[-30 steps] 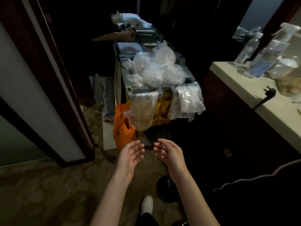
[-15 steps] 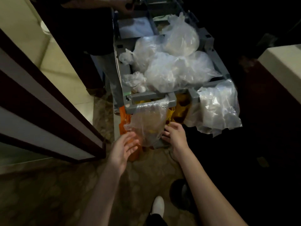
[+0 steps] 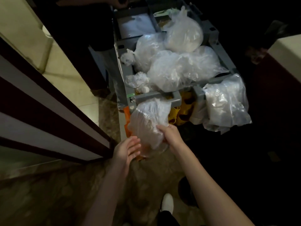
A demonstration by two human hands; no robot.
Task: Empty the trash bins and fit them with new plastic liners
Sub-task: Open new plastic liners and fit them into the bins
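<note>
R hand (image 3: 171, 136) now grips the clear plastic bag (image 3: 149, 121) hanging off the grey cart (image 3: 176, 99) handle, frame center; 0.5 s ago it was only reaching. L hand (image 3: 128, 150) wide open, fingers straight, just beside bag's lower left. Prob pulling fresh liner stock.

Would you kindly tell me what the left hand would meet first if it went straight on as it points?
Most likely the clear hanging bag, whose lower part lies just beyond the open fingers of the left hand; the right hand grips its other side. Depth is unclear; they may touch.
</note>
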